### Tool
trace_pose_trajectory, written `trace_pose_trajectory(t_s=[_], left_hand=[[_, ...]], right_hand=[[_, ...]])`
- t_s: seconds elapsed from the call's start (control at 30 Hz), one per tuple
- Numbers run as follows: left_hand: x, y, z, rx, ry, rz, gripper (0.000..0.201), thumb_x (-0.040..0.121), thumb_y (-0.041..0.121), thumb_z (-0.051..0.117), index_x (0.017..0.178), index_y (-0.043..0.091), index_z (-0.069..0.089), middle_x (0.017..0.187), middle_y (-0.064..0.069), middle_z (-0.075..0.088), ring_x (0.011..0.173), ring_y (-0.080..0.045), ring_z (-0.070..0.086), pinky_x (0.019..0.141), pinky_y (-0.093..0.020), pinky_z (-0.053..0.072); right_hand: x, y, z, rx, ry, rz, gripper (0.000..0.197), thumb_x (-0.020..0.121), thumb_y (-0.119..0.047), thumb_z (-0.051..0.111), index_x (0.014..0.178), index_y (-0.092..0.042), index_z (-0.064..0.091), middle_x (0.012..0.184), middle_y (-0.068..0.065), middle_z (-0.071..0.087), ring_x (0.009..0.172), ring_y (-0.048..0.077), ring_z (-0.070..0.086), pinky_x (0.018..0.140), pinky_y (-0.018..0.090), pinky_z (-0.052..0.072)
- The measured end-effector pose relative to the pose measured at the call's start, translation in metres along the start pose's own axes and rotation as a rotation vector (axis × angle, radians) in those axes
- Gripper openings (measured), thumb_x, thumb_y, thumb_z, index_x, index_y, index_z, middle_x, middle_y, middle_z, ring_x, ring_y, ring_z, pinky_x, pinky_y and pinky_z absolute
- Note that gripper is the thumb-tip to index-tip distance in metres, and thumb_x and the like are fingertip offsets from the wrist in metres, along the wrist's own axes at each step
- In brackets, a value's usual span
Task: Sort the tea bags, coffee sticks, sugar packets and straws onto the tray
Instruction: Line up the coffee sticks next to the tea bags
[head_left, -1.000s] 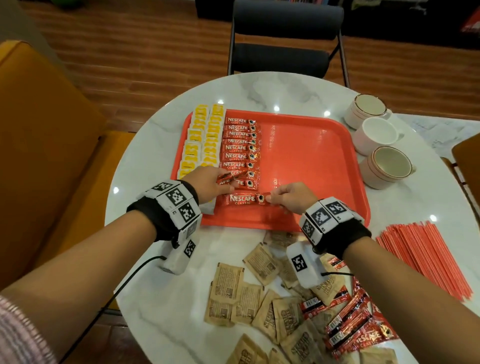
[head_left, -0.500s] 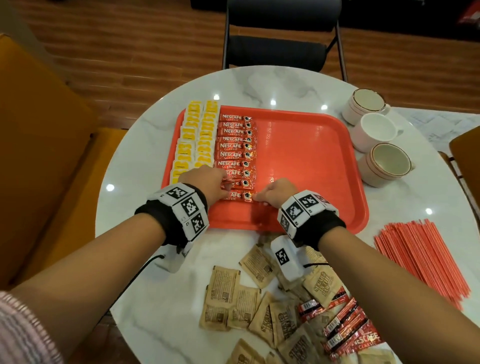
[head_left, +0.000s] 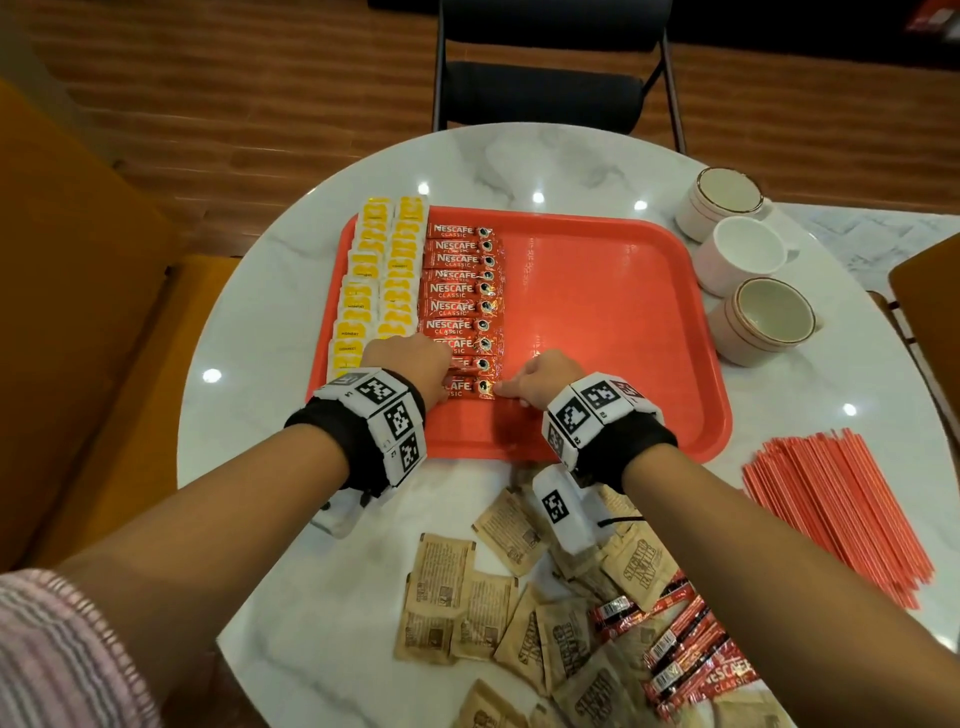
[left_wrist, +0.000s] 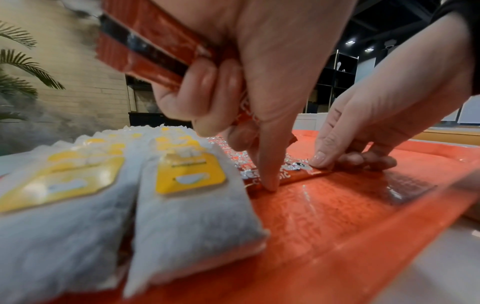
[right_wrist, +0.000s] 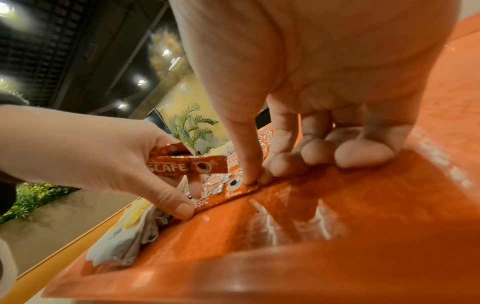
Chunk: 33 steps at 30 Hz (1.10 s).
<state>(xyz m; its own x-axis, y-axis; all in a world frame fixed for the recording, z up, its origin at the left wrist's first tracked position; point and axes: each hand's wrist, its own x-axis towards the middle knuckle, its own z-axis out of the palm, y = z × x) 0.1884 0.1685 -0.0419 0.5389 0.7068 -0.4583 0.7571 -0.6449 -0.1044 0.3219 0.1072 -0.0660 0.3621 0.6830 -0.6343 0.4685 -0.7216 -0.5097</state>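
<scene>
Two hands work at the near end of the red tray (head_left: 613, 322) on the round marble counter (head_left: 291, 525). A column of Nescafé coffee sticks (head_left: 462, 291) runs down the tray, just right of two columns of yellow-tagged tea bags (head_left: 382, 280) along its left edge. The left hand (head_left: 410, 364) grips a few spare coffee sticks (left_wrist: 145, 43) in its curled fingers while one straight finger presses the left part of the nearest stick (head_left: 470, 387), which lies flat on the tray at the foot of the column. The right hand (head_left: 540, 379) pinches that same stick's right end between thumb and forefinger, its other fingers (right_wrist: 363, 152) curled against the tray floor. Off the tray, brown sugar packets (head_left: 498, 603) lie scattered near the front edge of the counter, more coffee sticks (head_left: 691, 654) are heaped to their right, and a sheaf of red straws (head_left: 841, 514) lies further right. Three cups (head_left: 743, 254) stand beside the tray's right rim.
</scene>
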Motion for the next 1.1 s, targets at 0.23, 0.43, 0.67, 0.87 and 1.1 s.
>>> trace_pose_trajectory(t_s=[0.23, 0.43, 0.67, 0.87, 1.1], left_hand=[[0.001, -0.001, 0.002, 0.008, -0.002, 0.006, 0.035, 0.092, 0.035, 0.054, 0.121, 0.015, 0.05, 0.12, -0.008, 0.057, 0.107, -0.028, 0.058, 0.071, -0.032, 0.037], [-0.003, -0.006, 0.001, -0.089, 0.027, 0.03, 0.036, 0.09, 0.042, 0.054, 0.116, 0.016, 0.053, 0.114, -0.007, 0.059, 0.105, -0.027, 0.058, 0.072, -0.031, 0.038], [-0.011, -0.01, -0.009, -0.663, -0.067, 0.161, 0.032, 0.087, 0.041, 0.059, 0.098, 0.011, 0.062, 0.083, -0.001, 0.062, 0.076, -0.005, 0.061, 0.062, -0.016, 0.041], [-0.03, -0.024, -0.024, -1.106, -0.166, 0.109, 0.022, 0.089, 0.025, 0.059, 0.071, 0.013, 0.058, 0.042, 0.01, 0.058, 0.031, -0.003, 0.032, 0.036, -0.014, 0.028], [-0.033, -0.04, -0.018, -1.174, -0.166, -0.007, 0.024, 0.09, 0.027, 0.058, 0.078, 0.006, 0.05, 0.031, 0.008, 0.042, 0.026, -0.003, 0.023, 0.031, -0.013, 0.021]], right_hand=[[0.002, 0.002, -0.001, -0.003, 0.001, -0.018, 0.033, 0.081, -0.033, 0.068, 0.061, -0.013, 0.05, 0.06, -0.002, 0.049, 0.056, 0.009, 0.044, 0.048, 0.022, 0.032], [0.0, 0.008, -0.001, 0.177, 0.029, -0.298, 0.025, 0.074, -0.022, 0.075, 0.077, -0.022, 0.051, 0.064, -0.006, 0.05, 0.057, 0.007, 0.046, 0.056, 0.022, 0.037], [-0.013, 0.005, -0.005, 0.213, 0.006, -0.474, 0.01, 0.083, -0.012, 0.065, 0.093, -0.011, 0.067, 0.065, -0.005, 0.055, 0.046, -0.001, 0.049, 0.053, 0.016, 0.04], [-0.016, 0.01, -0.017, 0.242, -0.125, -0.378, 0.021, 0.089, -0.011, 0.057, 0.104, 0.002, 0.061, 0.067, 0.001, 0.055, 0.058, 0.011, 0.049, 0.055, 0.02, 0.043], [-0.023, 0.016, -0.018, 0.429, -0.18, -0.322, 0.01, 0.086, -0.006, 0.058, 0.077, -0.009, 0.057, 0.05, -0.006, 0.063, 0.042, -0.001, 0.053, 0.046, 0.013, 0.047]])
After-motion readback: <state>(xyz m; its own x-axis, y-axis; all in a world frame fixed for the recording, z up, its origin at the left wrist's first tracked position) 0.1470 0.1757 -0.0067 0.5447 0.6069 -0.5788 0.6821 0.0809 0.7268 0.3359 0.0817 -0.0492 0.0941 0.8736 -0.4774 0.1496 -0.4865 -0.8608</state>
